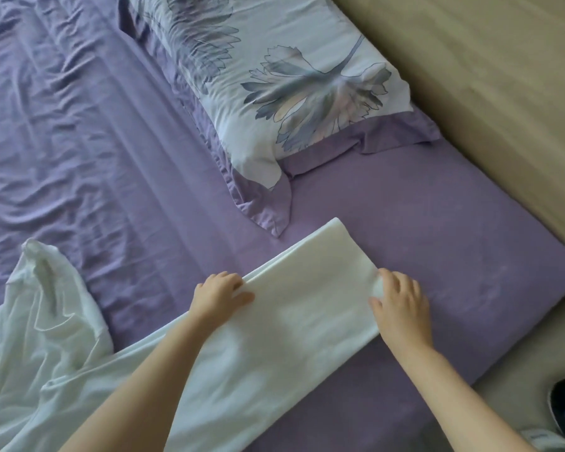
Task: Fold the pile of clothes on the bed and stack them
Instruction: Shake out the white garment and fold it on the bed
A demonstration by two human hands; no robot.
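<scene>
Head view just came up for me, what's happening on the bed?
A person is folding a white garment on the purple bedsheet. The left hand grips its left edge and the right hand holds its right edge. Another white garment lies crumpled to the left, unfolded. A floral pillow sits beyond.
</scene>
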